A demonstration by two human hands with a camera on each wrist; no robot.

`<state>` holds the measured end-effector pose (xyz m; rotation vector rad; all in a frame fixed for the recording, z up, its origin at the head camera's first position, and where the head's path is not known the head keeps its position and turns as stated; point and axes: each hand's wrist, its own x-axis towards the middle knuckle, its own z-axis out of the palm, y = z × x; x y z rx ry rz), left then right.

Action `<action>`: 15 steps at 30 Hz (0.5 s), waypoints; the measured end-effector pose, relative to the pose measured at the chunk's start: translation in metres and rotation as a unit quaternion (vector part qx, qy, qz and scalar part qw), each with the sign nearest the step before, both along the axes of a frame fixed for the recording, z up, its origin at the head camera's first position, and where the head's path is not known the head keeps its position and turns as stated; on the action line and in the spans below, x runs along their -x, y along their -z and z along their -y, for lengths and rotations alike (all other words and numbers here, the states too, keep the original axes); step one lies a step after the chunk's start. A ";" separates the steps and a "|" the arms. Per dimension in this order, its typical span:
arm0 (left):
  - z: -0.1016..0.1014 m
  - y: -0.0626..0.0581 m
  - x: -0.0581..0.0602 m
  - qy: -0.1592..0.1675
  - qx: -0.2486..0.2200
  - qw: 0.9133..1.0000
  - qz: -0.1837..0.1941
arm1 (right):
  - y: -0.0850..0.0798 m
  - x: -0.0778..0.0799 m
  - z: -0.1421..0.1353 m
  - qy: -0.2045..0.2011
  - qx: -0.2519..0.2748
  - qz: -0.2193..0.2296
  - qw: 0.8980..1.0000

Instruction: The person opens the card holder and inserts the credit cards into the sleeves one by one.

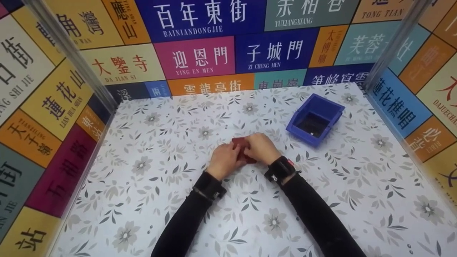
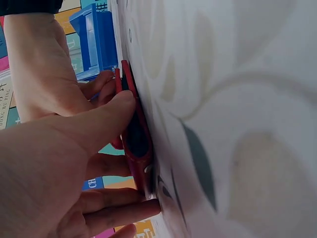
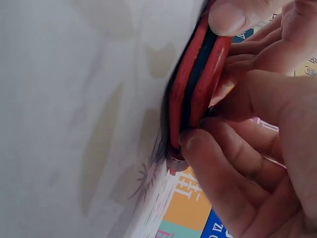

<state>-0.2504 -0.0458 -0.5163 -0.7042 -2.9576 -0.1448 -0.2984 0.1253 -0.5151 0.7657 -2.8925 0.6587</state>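
Observation:
A small, flat dark-red pouch, wallet-like, lies low against the patterned tabletop between both hands. My left hand grips it from the left; in the left wrist view the thumb presses its edge, with fingers along its outer face. From the right, my right hand pinches the pouch's edge with curled fingers. Seen edge-on in the right wrist view, the pouch shows two red sides with a dark band between them. A dark gap shows between its sides in the left wrist view. Fingers hide part of it.
A blue plastic bin stands on the table to the right, beyond my right hand, with a tiny pale spot on its dark bottom. Panels with colourful printed signs border the back and both sides of the floral tabletop.

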 end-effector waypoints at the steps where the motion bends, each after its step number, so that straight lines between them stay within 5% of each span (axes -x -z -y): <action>1: -0.001 0.000 0.000 -0.001 0.013 1.000 -0.001 | 0.000 0.000 -0.001 0.002 0.002 -0.002 1.000; 8: -0.004 0.000 0.000 -0.006 0.076 0.997 0.006 | -0.005 0.002 -0.016 0.038 -0.006 -0.024 0.999; 15: -0.004 -0.008 0.001 -0.017 0.094 0.994 0.045 | -0.015 0.009 -0.045 0.100 -0.020 0.078 0.992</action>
